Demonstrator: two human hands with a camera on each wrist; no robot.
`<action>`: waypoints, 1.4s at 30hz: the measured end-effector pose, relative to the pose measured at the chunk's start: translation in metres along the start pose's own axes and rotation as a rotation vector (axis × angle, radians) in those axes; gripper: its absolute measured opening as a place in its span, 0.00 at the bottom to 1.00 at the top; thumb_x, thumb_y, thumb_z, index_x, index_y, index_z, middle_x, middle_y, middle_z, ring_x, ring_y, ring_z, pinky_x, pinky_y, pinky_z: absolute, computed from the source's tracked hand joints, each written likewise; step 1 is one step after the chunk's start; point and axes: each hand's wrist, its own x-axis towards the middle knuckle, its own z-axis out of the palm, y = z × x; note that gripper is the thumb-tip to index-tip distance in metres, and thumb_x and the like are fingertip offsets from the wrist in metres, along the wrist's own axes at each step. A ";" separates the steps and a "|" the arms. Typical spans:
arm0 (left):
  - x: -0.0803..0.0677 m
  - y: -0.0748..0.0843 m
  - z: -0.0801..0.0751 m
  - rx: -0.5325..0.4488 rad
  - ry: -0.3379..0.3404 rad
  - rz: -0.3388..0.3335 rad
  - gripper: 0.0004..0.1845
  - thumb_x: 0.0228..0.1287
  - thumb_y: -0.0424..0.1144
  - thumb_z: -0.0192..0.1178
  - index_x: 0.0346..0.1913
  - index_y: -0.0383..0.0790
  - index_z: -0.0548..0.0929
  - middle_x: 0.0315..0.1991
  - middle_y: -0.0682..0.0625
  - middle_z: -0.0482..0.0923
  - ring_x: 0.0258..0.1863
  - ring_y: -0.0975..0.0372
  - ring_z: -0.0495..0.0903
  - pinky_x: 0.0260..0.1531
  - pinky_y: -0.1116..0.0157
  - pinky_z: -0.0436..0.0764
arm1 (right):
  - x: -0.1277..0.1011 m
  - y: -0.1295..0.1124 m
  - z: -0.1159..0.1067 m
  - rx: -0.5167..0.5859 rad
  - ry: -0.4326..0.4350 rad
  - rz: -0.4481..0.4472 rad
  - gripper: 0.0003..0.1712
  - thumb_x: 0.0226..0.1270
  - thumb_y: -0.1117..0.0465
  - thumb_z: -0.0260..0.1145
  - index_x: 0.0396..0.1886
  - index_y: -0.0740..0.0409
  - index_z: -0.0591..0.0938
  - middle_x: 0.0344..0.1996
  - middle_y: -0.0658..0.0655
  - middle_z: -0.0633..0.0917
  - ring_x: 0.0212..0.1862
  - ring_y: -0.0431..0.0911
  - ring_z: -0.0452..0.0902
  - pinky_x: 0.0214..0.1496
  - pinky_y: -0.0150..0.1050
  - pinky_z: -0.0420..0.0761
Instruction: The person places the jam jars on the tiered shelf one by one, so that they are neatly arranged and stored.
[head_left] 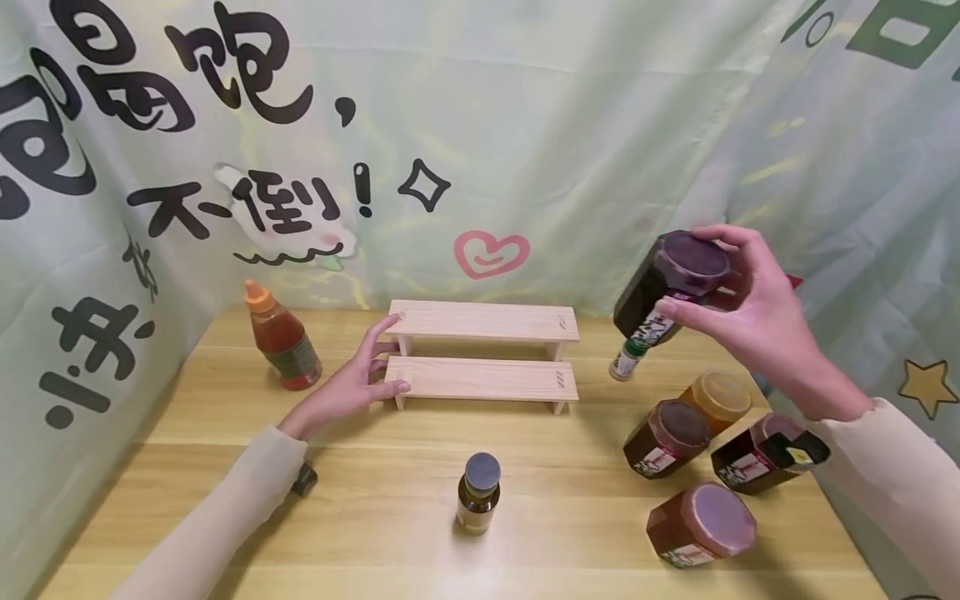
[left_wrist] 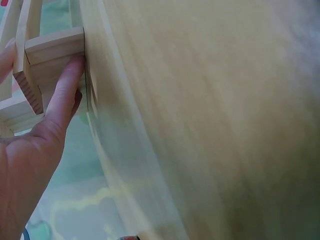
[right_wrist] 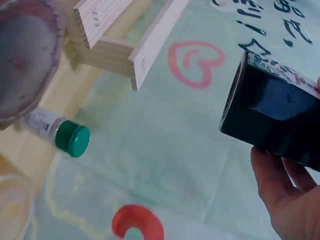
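My right hand (head_left: 750, 308) grips a dark jar (head_left: 663, 292) by its purple lid end and holds it tilted in the air at the right, above the table. In the right wrist view the dark jar (right_wrist: 280, 120) lies against my palm (right_wrist: 285, 205). My left hand (head_left: 367, 375) rests with straight fingers on the left end of a two-step wooden rack (head_left: 483, 350). Seen from the left wrist, one finger (left_wrist: 62, 100) presses the rack's leg (left_wrist: 52, 47).
Several jars (head_left: 667, 437) (head_left: 765, 454) (head_left: 701, 525) stand at the right on the wooden table (head_left: 390, 517). A small green-capped bottle (head_left: 625, 363) stands by the rack's right end, a grey-capped bottle (head_left: 478, 492) at the front, an orange-capped sauce bottle (head_left: 283, 337) at back left. Printed curtains surround the table.
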 end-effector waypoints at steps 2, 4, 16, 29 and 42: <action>0.001 0.000 0.002 -0.002 -0.004 0.001 0.58 0.74 0.35 0.73 0.88 0.72 0.42 0.83 0.31 0.52 0.81 0.35 0.58 0.76 0.31 0.63 | 0.007 0.000 0.009 0.004 -0.019 -0.009 0.50 0.64 0.71 0.82 0.81 0.45 0.69 0.65 0.52 0.76 0.54 0.45 0.82 0.48 0.23 0.85; 0.001 -0.001 0.004 -0.003 -0.008 0.000 0.58 0.74 0.35 0.74 0.88 0.72 0.42 0.83 0.31 0.53 0.81 0.35 0.58 0.76 0.31 0.64 | 0.013 -0.001 0.018 0.008 -0.042 -0.009 0.50 0.64 0.70 0.82 0.81 0.45 0.69 0.65 0.52 0.75 0.55 0.45 0.82 0.49 0.24 0.86; 0.000 0.001 -0.003 0.005 -0.003 -0.008 0.59 0.73 0.35 0.74 0.87 0.75 0.42 0.84 0.33 0.51 0.81 0.37 0.57 0.77 0.31 0.62 | 0.048 -0.004 0.096 0.184 -0.129 -0.052 0.46 0.67 0.67 0.82 0.79 0.51 0.69 0.67 0.57 0.79 0.58 0.52 0.82 0.58 0.35 0.88; -0.002 0.000 -0.002 0.008 -0.005 -0.004 0.59 0.73 0.35 0.74 0.87 0.74 0.42 0.85 0.34 0.48 0.81 0.36 0.58 0.75 0.32 0.65 | 0.075 -0.004 0.167 0.299 -0.204 -0.079 0.47 0.64 0.64 0.85 0.78 0.50 0.70 0.68 0.55 0.78 0.57 0.54 0.83 0.62 0.50 0.87; -0.002 0.003 -0.003 0.029 -0.013 -0.034 0.60 0.74 0.39 0.74 0.87 0.77 0.40 0.84 0.30 0.50 0.79 0.32 0.61 0.73 0.31 0.68 | 0.083 0.005 0.211 0.317 -0.267 -0.085 0.49 0.61 0.67 0.86 0.78 0.50 0.72 0.67 0.55 0.79 0.59 0.54 0.81 0.63 0.50 0.86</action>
